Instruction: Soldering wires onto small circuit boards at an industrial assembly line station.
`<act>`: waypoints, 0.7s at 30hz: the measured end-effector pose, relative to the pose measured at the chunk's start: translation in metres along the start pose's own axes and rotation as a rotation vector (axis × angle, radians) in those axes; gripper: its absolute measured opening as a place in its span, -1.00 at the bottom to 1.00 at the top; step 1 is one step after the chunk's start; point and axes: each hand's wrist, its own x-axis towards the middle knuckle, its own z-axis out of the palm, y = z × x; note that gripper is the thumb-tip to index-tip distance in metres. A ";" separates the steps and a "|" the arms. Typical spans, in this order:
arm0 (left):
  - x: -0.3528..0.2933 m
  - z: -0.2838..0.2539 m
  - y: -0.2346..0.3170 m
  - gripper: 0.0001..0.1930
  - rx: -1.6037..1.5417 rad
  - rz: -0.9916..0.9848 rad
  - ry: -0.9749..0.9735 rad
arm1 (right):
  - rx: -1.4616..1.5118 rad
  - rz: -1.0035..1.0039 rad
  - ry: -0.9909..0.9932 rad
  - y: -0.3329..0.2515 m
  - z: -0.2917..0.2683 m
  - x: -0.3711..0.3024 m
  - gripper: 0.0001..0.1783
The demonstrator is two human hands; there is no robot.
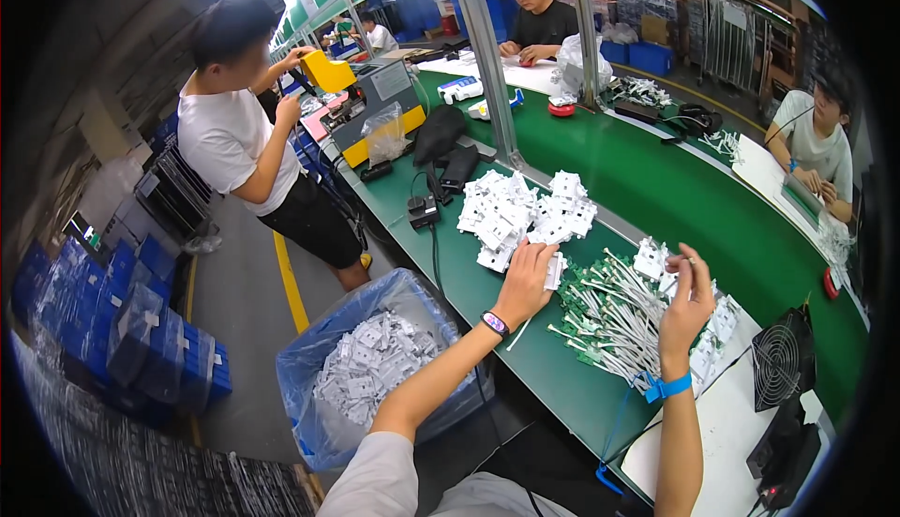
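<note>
My left hand [527, 281], with a dark wristband, is closed on a small white plastic housing [555, 271] in front of a heap of similar white housings [495, 212]. A white cable end [518, 335] sticks out below that hand; what it joins is hidden. On the right, my right hand [686, 315] is raised with fingers loosely curled and apart, and nothing shows between them. A blue strap [667, 388] circles its wrist. Between my hands lies a pile of green circuit boards with white cables [614, 315]. More white housings [717, 329] lie beyond and beside my right hand.
A blue-lined bin [298, 395] of white housings stands left of the green bench [586, 404]. A black fan [780, 353] is at the right. Metal posts [487, 67] rise by the green conveyor [647, 179]. Several people work nearby, one standing at a yellow-and-grey machine [380, 95].
</note>
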 end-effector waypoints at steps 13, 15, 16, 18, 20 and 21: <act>0.001 0.002 0.003 -0.48 -0.005 -0.074 0.056 | 0.135 0.061 0.232 -0.032 -0.032 0.042 -0.59; 0.004 -0.001 0.008 -0.52 -0.074 -0.087 0.061 | 0.084 0.074 0.159 -0.031 -0.034 0.044 -0.59; 0.005 -0.002 0.011 -0.54 -0.119 -0.082 0.078 | 0.115 0.102 0.098 -0.025 -0.038 0.045 -0.61; 0.013 -0.001 0.023 -0.61 -0.204 -0.090 0.139 | 0.102 0.097 0.035 -0.022 -0.036 0.044 -0.65; 0.020 0.004 0.042 -0.65 -0.400 -0.247 0.191 | 0.227 0.183 -0.053 -0.020 -0.037 0.044 -0.71; 0.029 0.006 0.058 -0.70 -0.621 -0.324 0.240 | 0.264 0.203 -0.092 -0.019 -0.037 0.043 -0.73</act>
